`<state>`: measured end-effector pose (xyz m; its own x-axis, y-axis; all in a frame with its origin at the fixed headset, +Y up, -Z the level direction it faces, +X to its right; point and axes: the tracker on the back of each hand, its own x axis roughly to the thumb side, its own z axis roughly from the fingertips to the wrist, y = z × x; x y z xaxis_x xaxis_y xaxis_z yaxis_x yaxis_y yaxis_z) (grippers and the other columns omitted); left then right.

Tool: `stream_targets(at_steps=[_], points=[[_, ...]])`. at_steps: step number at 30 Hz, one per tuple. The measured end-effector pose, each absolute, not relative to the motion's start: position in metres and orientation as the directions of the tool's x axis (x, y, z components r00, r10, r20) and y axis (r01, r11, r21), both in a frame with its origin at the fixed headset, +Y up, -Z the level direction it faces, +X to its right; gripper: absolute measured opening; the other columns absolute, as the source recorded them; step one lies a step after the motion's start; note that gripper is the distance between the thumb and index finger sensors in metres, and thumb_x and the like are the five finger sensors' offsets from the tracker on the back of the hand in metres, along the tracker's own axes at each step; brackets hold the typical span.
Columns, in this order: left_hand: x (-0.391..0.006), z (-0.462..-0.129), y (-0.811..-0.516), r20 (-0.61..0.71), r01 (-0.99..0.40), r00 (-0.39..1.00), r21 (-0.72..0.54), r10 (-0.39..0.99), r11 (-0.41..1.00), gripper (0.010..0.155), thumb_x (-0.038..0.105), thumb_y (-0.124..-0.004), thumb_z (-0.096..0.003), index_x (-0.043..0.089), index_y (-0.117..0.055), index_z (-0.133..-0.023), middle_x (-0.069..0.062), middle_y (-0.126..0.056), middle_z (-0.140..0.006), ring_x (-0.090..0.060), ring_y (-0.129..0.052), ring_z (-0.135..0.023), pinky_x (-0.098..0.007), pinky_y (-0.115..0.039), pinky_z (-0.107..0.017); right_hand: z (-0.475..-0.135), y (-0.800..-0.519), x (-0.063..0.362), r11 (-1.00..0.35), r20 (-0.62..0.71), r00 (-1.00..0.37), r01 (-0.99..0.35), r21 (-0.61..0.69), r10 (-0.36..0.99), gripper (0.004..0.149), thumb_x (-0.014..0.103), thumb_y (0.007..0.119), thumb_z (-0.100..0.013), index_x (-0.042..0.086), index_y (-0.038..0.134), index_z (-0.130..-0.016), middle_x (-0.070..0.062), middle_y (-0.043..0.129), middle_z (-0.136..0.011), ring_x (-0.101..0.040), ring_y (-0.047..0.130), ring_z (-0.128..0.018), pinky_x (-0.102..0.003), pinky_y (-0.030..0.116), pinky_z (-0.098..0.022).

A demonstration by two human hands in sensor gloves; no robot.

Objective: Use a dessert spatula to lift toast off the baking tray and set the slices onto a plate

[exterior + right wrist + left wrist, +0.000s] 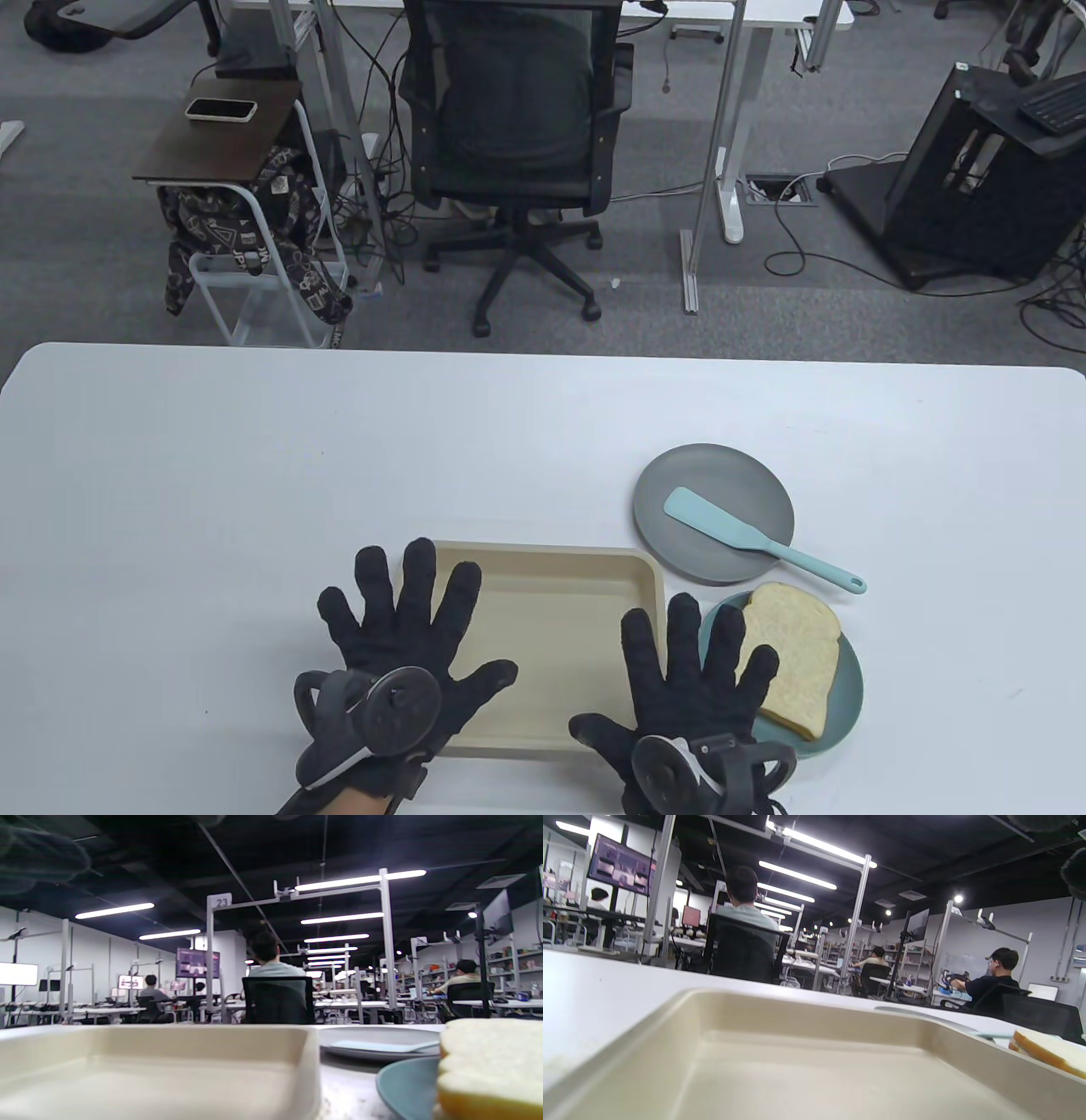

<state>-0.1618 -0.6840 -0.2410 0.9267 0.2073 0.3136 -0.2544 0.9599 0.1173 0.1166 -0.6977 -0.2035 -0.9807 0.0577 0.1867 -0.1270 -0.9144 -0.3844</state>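
The beige baking tray holds no toast; it also fills the left wrist view and the right wrist view. Toast slices lie stacked on a teal plate, seen close in the right wrist view. A light-blue spatula rests with its blade on a grey plate, handle over the rim. My left hand lies flat, fingers spread, over the tray's left edge. My right hand lies flat with spread fingers between tray and teal plate, one fingertip on the toast.
Behind the white table stands a black office chair and a small side table with a phone. People sit at desks in the background of both wrist views.
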Motion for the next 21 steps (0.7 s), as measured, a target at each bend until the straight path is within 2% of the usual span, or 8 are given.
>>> stream_targets(at_steps=[4,11,21], points=[[-0.160,-0.239,-0.686,0.318,-0.214,0.933,0.114,0.168,0.970,0.092,0.089,-0.054,-0.0505,0.041,-0.018,-0.121,-0.003,0.002,-0.130,-0.055,0.007,-0.110,-0.088,-0.007,-0.063,-0.205,-0.705,0.111,-0.925,0.189,-0.981,-0.115,-0.363,0.048,0.098,0.089,0.048,-0.031,0.036,0.022,-0.110,-0.014,0.010,-0.118,-0.059,0.013,-0.101,-0.084,0.020,-0.060],[-0.162,-0.233,-0.685,0.327,-0.241,0.927,0.137,0.186,0.961,0.092,0.089,-0.053,-0.0505,0.041,-0.018,-0.121,-0.003,0.003,-0.130,-0.055,0.008,-0.109,-0.088,-0.007,-0.063,-0.204,-0.708,0.113,-0.920,0.204,-0.978,-0.119,-0.375,0.043,0.100,0.091,0.047,-0.030,0.038,0.018,-0.109,-0.013,0.006,-0.117,-0.059,0.010,-0.101,-0.085,0.017,-0.059],[-0.161,-0.238,-0.695,0.318,-0.228,0.930,0.101,0.186,0.968,0.092,0.088,-0.054,-0.0507,0.041,-0.019,-0.121,-0.003,0.003,-0.130,-0.055,0.008,-0.109,-0.088,-0.007,-0.063,-0.207,-0.714,0.128,-0.931,0.190,-0.980,-0.119,-0.346,0.055,0.100,0.091,0.048,-0.031,0.038,0.017,-0.109,-0.013,0.004,-0.117,-0.059,0.006,-0.100,-0.085,0.015,-0.057]])
